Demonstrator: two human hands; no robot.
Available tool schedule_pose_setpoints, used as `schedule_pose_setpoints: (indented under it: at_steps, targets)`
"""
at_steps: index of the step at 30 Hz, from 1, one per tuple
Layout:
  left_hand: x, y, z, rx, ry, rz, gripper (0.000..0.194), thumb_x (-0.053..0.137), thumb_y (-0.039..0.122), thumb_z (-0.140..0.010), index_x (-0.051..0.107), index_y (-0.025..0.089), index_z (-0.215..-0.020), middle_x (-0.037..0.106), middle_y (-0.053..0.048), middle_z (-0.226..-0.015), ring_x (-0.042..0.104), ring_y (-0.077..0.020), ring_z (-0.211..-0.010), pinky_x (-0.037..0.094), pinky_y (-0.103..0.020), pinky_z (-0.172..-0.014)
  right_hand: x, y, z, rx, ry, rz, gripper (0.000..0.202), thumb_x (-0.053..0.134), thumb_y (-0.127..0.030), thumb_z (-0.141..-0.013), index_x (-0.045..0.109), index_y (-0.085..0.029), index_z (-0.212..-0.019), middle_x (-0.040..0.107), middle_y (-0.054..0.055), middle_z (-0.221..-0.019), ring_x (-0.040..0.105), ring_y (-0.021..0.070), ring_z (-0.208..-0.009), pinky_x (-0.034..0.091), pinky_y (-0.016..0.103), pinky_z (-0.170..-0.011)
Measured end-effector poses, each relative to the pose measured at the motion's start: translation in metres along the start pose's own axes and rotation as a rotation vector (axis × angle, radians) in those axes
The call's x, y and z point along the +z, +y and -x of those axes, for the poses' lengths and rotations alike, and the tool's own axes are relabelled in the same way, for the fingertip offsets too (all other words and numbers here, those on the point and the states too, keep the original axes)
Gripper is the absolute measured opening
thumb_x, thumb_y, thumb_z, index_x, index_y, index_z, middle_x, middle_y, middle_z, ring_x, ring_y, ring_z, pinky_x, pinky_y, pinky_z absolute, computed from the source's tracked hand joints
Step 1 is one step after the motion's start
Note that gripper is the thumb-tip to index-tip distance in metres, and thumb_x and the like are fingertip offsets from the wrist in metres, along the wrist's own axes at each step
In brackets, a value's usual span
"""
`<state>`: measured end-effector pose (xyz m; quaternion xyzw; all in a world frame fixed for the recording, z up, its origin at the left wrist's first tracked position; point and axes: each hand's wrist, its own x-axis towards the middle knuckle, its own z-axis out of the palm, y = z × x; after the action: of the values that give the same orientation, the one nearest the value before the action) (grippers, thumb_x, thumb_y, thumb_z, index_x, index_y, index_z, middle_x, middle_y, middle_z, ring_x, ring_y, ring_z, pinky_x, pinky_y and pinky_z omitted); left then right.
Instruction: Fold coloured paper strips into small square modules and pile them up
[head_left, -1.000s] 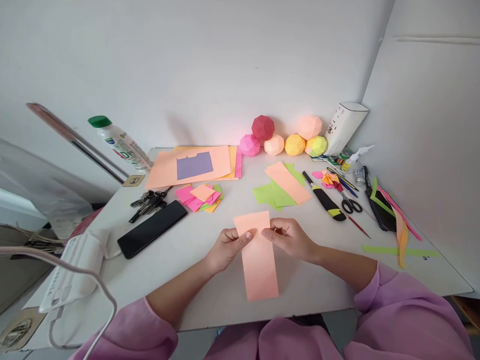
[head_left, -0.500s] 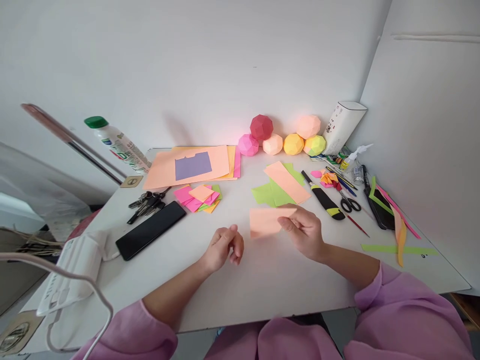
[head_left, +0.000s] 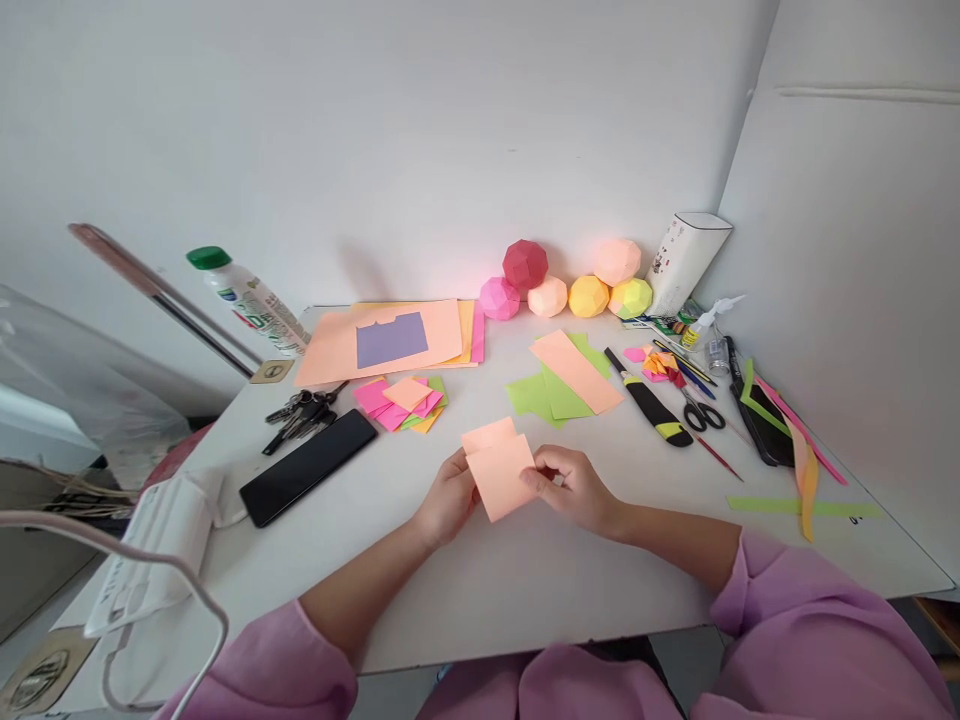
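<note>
A peach piece of paper (head_left: 501,477), folded or doubled so that a second edge shows behind its top, is held above the front middle of the white table. My left hand (head_left: 448,497) grips its left side, with fingers partly hidden behind it. On the right edge, my right hand (head_left: 574,487) pinches the paper between thumb and fingers. Beyond my hands lie a peach strip (head_left: 576,371) and green paper pieces (head_left: 566,392). Small pink, peach, green and orange squares (head_left: 405,395) sit to the left.
Faceted paper balls (head_left: 525,264) stand along the wall. A cutter (head_left: 652,405), scissors (head_left: 703,412) and a glue bottle (head_left: 697,328) are at right. A phone (head_left: 307,467), keys (head_left: 301,413), large sheets (head_left: 337,350) and a power strip (head_left: 154,550) are at left.
My left hand has taken hold of the peach paper's left side. The paper, flat and wide before, now appears doubled and turned, and my right hand has moved left and down with it.
</note>
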<state>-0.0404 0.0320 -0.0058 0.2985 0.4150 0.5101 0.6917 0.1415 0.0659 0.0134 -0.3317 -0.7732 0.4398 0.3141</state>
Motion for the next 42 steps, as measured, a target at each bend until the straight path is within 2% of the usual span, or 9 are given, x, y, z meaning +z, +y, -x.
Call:
schedule_pose_setpoints:
  at_steps: [5,7,11,16,19,21,26,32,42]
  targets:
    - [0.002,-0.004,0.002,-0.025,-0.177,0.139,0.053,0.035,0.057,-0.083,0.055,0.019,-0.115,0.061,-0.011,-0.115,0.051,-0.0273,-0.111,0.041,-0.041,-0.091,0.001,0.007,-0.003,0.158,0.035,-0.014,0.031,0.052,-0.033,-0.079,0.035,-0.018,-0.057,0.036,-0.003,-0.063,0.035,0.0094,-0.057,0.032,0.023,-0.051]
    - [0.004,-0.003,0.003,-0.005,-0.214,0.093,0.051,0.040,0.054,-0.083,0.051,0.020,-0.120,0.059,-0.011,-0.118,0.049,-0.0277,-0.114,0.039,-0.042,-0.094,0.001,0.007,-0.003,0.179,0.042,-0.022,0.033,0.052,-0.035,-0.079,0.033,-0.019,-0.057,0.033,-0.004,-0.061,0.033,0.0093,-0.055,0.030,0.023,-0.050]
    - [0.005,-0.002,0.007,-0.011,-0.191,-0.070,0.041,0.054,0.037,-0.082,0.050,0.022,-0.120,0.060,-0.009,-0.117,0.053,-0.0267,-0.110,0.043,-0.039,-0.088,0.001,0.008,-0.003,0.211,0.029,-0.042,0.038,0.055,-0.039,-0.077,0.028,-0.019,-0.058,0.028,-0.006,-0.056,0.028,0.0089,-0.053,0.026,0.023,-0.048]
    - [0.009,0.001,0.009,-0.045,-0.240,-0.138,0.041,0.053,0.040,-0.081,0.055,0.018,-0.115,0.062,-0.011,-0.112,0.057,-0.0258,-0.101,0.045,-0.038,-0.083,-0.002,0.010,-0.006,0.243,0.071,-0.169,0.032,0.060,-0.042,-0.073,0.038,-0.020,-0.075,0.038,-0.005,-0.066,0.036,0.0091,-0.057,0.032,0.022,-0.052]
    - [0.010,0.002,0.009,-0.079,-0.267,-0.210,0.040,0.054,0.043,-0.080,0.060,0.017,-0.109,0.065,-0.011,-0.106,0.060,-0.0245,-0.094,0.046,-0.036,-0.080,-0.003,0.013,-0.008,0.239,-0.010,-0.219,0.029,0.055,-0.044,-0.077,0.042,-0.018,-0.076,0.039,-0.004,-0.066,0.037,0.0092,-0.058,0.032,0.022,-0.052]
    - [0.010,0.001,0.009,-0.076,-0.237,-0.280,0.038,0.055,0.044,-0.078,0.062,0.016,-0.103,0.067,-0.009,-0.099,0.061,-0.0233,-0.088,0.046,-0.034,-0.076,-0.003,0.016,-0.007,0.225,-0.054,-0.182,0.030,0.052,-0.043,-0.080,0.042,-0.017,-0.068,0.036,-0.004,-0.061,0.034,0.0088,-0.056,0.029,0.022,-0.051]
    - [0.004,-0.001,0.003,0.023,-0.019,-0.339,0.031,0.063,0.043,-0.071,0.059,0.016,-0.087,0.068,-0.004,-0.080,0.061,-0.0173,-0.073,0.045,-0.027,-0.062,0.000,0.026,-0.005,0.245,-0.067,-0.146,0.030,0.050,-0.043,-0.081,0.046,-0.016,-0.068,0.038,-0.004,-0.061,0.034,0.0087,-0.055,0.028,0.021,-0.050]
    - [-0.001,-0.004,-0.002,0.026,-0.033,-0.301,0.030,0.062,0.043,-0.072,0.057,0.015,-0.081,0.066,-0.003,-0.076,0.059,-0.0144,-0.070,0.044,-0.025,-0.061,0.001,0.029,-0.006,0.259,-0.070,-0.152,0.033,0.051,-0.047,-0.080,0.050,-0.016,-0.069,0.042,-0.003,-0.061,0.039,0.0095,-0.056,0.032,0.021,-0.051]
    - [0.001,-0.002,0.000,0.013,-0.028,-0.339,0.031,0.059,0.044,-0.075,0.059,0.015,-0.084,0.066,-0.005,-0.077,0.058,-0.0147,-0.070,0.045,-0.025,-0.062,0.001,0.033,-0.006,0.293,-0.069,-0.196,0.030,0.053,-0.045,-0.078,0.052,-0.016,-0.071,0.046,-0.002,-0.063,0.045,0.0109,-0.060,0.035,0.022,-0.052]
